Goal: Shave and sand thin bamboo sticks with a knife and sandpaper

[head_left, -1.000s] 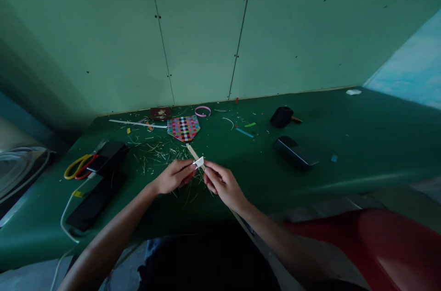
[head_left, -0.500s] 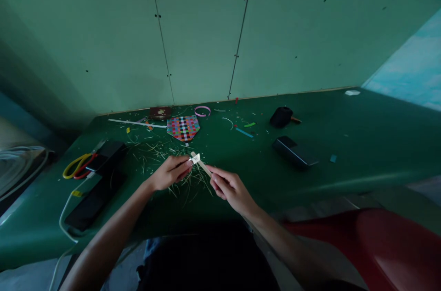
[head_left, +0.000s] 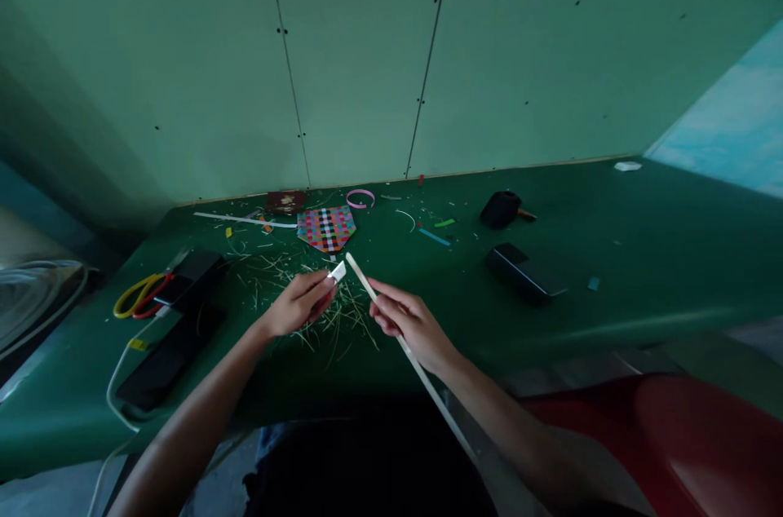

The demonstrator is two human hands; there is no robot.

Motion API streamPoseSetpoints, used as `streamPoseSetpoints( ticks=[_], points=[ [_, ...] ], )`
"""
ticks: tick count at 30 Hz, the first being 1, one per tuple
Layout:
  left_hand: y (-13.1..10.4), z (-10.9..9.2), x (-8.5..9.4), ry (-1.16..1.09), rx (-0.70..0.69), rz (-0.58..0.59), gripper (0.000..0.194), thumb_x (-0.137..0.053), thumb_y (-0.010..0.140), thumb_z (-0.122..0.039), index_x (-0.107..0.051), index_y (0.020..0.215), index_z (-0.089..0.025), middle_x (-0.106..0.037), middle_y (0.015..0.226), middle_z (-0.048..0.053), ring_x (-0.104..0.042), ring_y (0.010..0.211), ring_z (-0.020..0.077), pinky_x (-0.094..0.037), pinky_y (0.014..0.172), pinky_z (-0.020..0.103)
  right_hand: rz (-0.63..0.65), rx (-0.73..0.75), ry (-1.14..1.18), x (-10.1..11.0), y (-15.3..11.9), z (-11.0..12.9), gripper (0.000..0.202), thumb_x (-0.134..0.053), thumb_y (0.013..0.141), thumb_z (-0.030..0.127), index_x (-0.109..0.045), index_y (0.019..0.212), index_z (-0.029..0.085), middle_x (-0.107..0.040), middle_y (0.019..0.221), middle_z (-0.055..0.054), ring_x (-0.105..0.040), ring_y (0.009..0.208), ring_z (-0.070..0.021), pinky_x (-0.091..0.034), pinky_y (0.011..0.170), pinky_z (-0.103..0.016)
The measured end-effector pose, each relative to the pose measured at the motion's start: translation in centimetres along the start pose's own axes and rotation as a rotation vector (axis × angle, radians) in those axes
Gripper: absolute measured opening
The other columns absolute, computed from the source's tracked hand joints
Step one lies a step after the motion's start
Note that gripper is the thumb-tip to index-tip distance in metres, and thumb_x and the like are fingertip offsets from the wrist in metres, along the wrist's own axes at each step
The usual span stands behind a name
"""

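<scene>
My left hand [head_left: 298, 307] is closed on a small bright flat piece [head_left: 338, 271] with a slanted end, which looks like a blade; most of it is hidden by the fingers. My right hand [head_left: 411, 325] grips a long thin pale wooden stick [head_left: 360, 276]. The stick's upper end points toward the flat piece, with a small gap between them. Its long tail runs back under the right forearm toward my lap. Below both hands, thin pale shavings [head_left: 351, 313] lie scattered on the green table [head_left: 440, 289]. Just beyond them is a multicoloured woven pentagonal piece [head_left: 326, 228].
On the left lie scissors [head_left: 138, 295], a dark phone-like object [head_left: 189, 280] and a white cable [head_left: 113, 386]. To the right are a black glossy case [head_left: 526, 274] and a small black bundle [head_left: 502, 209]. A green wall [head_left: 355, 52] closes the back; a red chair [head_left: 691, 435] stands front right.
The flat piece and the stick were crossed and touching; now they are apart. My right hand has tilted the stick more upright, and its long tail has come into view.
</scene>
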State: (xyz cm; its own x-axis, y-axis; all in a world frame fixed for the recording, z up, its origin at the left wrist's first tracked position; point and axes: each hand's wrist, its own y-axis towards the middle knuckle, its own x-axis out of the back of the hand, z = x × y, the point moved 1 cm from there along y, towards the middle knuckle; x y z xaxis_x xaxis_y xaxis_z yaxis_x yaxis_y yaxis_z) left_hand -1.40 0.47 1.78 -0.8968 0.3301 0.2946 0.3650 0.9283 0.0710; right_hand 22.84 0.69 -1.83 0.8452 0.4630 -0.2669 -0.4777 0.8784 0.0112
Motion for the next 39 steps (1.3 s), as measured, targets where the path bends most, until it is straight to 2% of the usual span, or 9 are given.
streamPoseSetpoints(
  ticks=[5,10,16,24,30,35,39],
  points=[
    [0.2,0.4,-1.3,0.049,-0.044,0.063,0.048,-0.041,0.108,-0.053,-0.054,0.078,-0.017,-0.052,0.056,-0.003,-0.044,0.047,0.0083,-0.033,0.049,0.022,0.031,-0.028,0.139,-1.3,3.6,0.6,0.049,-0.074,0.09,0.03,-0.07,0.139,0.026,-0.065,0.094,-0.006,-0.048,0.073,-0.0141,-0.036,0.058,-0.028],
    [0.3,0.6,-1.3,0.038,-0.051,0.087,0.047,-0.041,0.108,-0.055,-0.056,0.085,-0.017,-0.051,0.056,-0.004,-0.044,0.046,0.0087,-0.033,0.049,0.023,0.069,-0.041,0.225,-2.7,4.7,0.8,0.048,-0.075,0.08,0.019,-0.077,0.127,0.026,-0.062,0.09,-0.004,-0.048,0.074,-0.0144,-0.036,0.058,-0.027],
    [0.3,0.7,-1.3,0.025,-0.037,0.09,0.045,-0.041,0.108,-0.052,-0.057,0.086,-0.017,-0.05,0.056,-0.005,-0.042,0.046,0.0081,-0.033,0.049,0.022,0.077,-0.038,0.227,-3.1,4.3,0.9,0.04,-0.08,0.079,0.025,-0.08,0.119,0.025,-0.059,0.088,-0.004,-0.047,0.075,-0.0155,-0.035,0.058,-0.028],
    [0.2,0.2,-1.1,0.093,-0.04,0.11,0.045,-0.041,0.109,-0.05,-0.057,0.085,-0.017,-0.05,0.057,-0.005,-0.042,0.047,0.0082,-0.032,0.049,0.023,0.109,-0.01,0.175,-2.4,4.1,0.1,0.041,-0.077,0.085,0.025,-0.078,0.126,0.024,-0.055,0.079,-0.002,-0.044,0.072,-0.0149,-0.033,0.06,-0.03],
    [0.2,-0.4,-1.2,0.173,-0.062,0.115,0.044,-0.042,0.108,-0.05,-0.054,0.08,-0.018,-0.051,0.059,-0.005,-0.044,0.05,0.0084,-0.033,0.051,0.022,0.087,-0.003,0.103,-1.7,3.3,-0.1,0.042,-0.075,0.088,0.028,-0.076,0.129,0.021,-0.053,0.078,-0.002,-0.042,0.07,-0.0143,-0.032,0.06,-0.031],
    [0.2,-0.1,-0.5,0.156,-0.05,0.052,0.045,-0.042,0.108,-0.051,-0.053,0.079,-0.018,-0.049,0.056,-0.005,-0.043,0.048,0.0083,-0.033,0.05,0.022,0.079,-0.008,0.014,-1.1,1.9,0.1,0.045,-0.075,0.091,0.032,-0.072,0.134,0.018,-0.052,0.08,-0.001,-0.042,0.069,-0.0133,-0.033,0.061,-0.03],
    [0.2,0.1,0.2,0.131,-0.046,0.015,0.046,-0.043,0.108,-0.051,-0.054,0.079,-0.018,-0.05,0.055,-0.005,-0.043,0.047,0.0078,-0.033,0.049,0.021,0.066,-0.003,-0.069,-0.3,0.4,0.4,0.045,-0.074,0.092,0.034,-0.072,0.135,0.019,-0.052,0.089,-0.002,-0.042,0.069,-0.0116,-0.034,0.06,-0.03]
  ],
)
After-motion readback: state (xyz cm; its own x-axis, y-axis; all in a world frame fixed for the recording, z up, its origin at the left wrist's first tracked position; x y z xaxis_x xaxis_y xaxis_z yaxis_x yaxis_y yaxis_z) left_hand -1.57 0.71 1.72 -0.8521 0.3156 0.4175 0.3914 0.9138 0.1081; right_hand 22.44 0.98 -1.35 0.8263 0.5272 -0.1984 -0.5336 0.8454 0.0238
